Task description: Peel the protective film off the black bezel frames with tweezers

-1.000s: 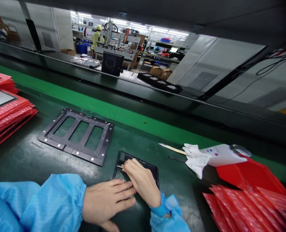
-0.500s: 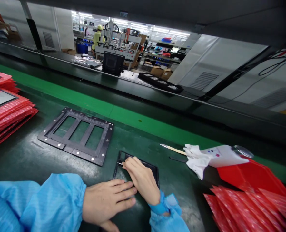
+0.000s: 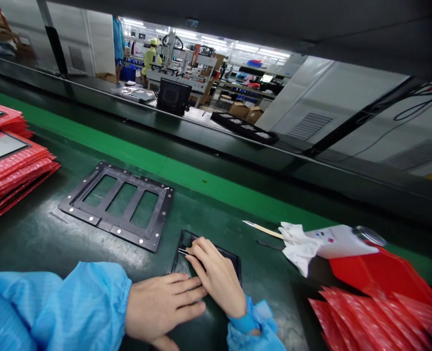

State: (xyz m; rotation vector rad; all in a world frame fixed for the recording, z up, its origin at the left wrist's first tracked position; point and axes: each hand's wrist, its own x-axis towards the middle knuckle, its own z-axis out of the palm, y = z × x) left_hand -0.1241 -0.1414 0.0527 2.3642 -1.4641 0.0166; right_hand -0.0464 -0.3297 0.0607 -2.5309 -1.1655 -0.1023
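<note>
A small black rectangular frame [image 3: 234,257] lies on the dark green mat at the near edge. My left hand [image 3: 162,304] lies flat on its near part, fingers stretched out and pointing right. Crossing over those fingertips, my right hand [image 3: 216,275] is closed in a pinch on a thin metal tool [image 3: 182,251] whose tip touches the frame's far left corner. Both arms wear light blue sleeves.
A larger black jig with three windows [image 3: 119,204] lies left of the hands. Stacks of red bubble bags [image 3: 7,165] sit far left, and more red bags [image 3: 376,312] at right. A white bottle [image 3: 342,241], a white cloth [image 3: 296,243] and a wooden stick [image 3: 263,228] lie right of the frame.
The right hand has shifted the tool tip slightly along the frame's far left corner. The left hand stays flat. The view has moved a little.
</note>
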